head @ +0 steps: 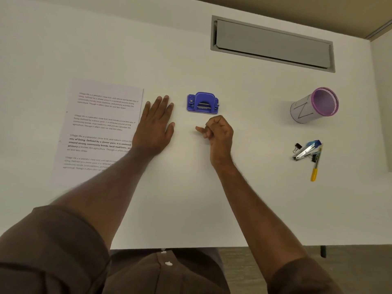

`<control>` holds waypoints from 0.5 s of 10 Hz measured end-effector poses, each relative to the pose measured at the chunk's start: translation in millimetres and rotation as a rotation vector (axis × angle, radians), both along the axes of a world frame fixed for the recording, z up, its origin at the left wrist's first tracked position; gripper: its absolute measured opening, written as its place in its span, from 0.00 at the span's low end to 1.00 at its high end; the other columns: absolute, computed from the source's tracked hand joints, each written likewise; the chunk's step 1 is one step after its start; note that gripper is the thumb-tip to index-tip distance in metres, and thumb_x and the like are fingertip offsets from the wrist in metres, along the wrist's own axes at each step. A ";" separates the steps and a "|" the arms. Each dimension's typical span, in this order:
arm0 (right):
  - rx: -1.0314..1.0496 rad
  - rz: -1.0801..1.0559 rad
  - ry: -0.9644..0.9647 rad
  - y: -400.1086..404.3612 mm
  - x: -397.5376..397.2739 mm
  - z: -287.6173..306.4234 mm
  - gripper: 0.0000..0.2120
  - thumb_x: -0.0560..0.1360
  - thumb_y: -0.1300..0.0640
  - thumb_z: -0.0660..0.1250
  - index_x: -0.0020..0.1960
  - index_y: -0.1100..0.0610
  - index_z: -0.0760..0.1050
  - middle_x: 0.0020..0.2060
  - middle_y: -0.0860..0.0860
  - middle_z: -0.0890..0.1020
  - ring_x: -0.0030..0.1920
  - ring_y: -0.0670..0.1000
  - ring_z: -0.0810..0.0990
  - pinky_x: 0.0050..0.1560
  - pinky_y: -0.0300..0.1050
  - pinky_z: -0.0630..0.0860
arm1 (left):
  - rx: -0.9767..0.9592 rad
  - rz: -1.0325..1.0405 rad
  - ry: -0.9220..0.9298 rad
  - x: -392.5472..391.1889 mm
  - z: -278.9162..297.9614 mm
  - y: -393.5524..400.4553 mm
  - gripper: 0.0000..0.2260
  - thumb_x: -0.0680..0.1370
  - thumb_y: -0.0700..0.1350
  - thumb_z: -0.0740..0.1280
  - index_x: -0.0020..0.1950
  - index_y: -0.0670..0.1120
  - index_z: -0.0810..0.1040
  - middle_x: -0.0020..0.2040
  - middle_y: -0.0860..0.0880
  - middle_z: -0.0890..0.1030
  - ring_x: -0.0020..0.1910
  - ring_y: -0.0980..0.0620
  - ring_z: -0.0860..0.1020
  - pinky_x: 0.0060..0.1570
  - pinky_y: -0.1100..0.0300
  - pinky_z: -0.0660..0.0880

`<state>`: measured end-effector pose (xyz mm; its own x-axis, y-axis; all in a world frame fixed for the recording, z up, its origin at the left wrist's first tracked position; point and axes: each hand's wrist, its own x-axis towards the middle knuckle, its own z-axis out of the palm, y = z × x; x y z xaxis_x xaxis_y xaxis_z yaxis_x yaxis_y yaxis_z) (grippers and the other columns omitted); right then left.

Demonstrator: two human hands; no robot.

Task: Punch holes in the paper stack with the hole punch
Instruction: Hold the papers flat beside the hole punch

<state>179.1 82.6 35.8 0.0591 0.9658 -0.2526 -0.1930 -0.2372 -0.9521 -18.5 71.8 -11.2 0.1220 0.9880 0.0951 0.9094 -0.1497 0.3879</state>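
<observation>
Resting flat on the white table, the left hand lies with fingers straight, just right of the printed sheet. The right hand is curled and holds nothing. It sits just below the blue hole punch at centre frame, not touching it.

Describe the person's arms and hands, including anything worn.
The left hand and right hand are bare: no gloves, rings or watch show. Forearms are bare too. The dark brown left sleeve and right sleeve end near the elbows, on a brown shirt with white buttons.
</observation>
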 end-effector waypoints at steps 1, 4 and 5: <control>-0.003 0.000 -0.059 9.1 2.8 -2.3 0.11 0.77 0.68 0.59 0.37 0.60 0.72 0.28 0.54 0.68 0.30 0.52 0.65 0.55 0.60 0.82 | 0.007 -0.005 0.002 0.3 0.6 -0.9 0.25 0.83 0.47 0.57 0.80 0.41 0.61 0.82 0.43 0.58 0.82 0.42 0.55 0.80 0.43 0.50; 0.055 0.248 -0.375 -5.0 -8.1 -4.0 0.08 0.75 0.64 0.60 0.37 0.62 0.71 0.29 0.53 0.71 0.29 0.57 0.71 0.50 0.47 0.84 | 0.008 -0.004 0.008 -0.2 -0.4 -0.9 0.26 0.83 0.48 0.56 0.80 0.42 0.61 0.82 0.43 0.58 0.82 0.43 0.55 0.81 0.44 0.49; 0.048 0.341 -0.386 -11.5 3.3 -0.6 0.07 0.75 0.67 0.60 0.39 0.66 0.71 0.32 0.58 0.72 0.34 0.70 0.77 0.38 0.36 0.79 | 0.020 -0.001 0.003 0.4 -0.6 -0.9 0.25 0.83 0.47 0.57 0.80 0.41 0.62 0.82 0.43 0.59 0.82 0.43 0.56 0.80 0.43 0.50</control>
<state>182.3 71.1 35.2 -0.1816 0.9563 -0.2291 0.2551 -0.1792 -0.9502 -18.1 70.9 -11.8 0.1238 0.9856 0.1148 0.9106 -0.1588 0.3817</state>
